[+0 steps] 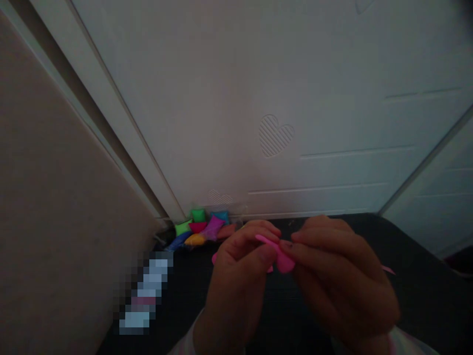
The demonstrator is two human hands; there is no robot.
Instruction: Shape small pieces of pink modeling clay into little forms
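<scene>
A small, soft-looking pink piece (285,260) is held between both hands above the dark table, thin at its upper left end and rounded at its lower right. My left hand (240,276) pinches its thin end between thumb and fingers. From the right, my right hand (340,271) presses its fingertips on the same piece; the thumb is mostly hidden. More pink shows behind my left hand, partly covered by it. A thin pink strip (388,269) lies just right of my right hand.
Colourful packets (212,228) in clear wrapping lie at the back left of the dark table (281,310). A pixelated pale object (146,293) is at the left edge. Behind stands a white panel (221,98) with heart patterns; a brownish surface (48,197) rises at left.
</scene>
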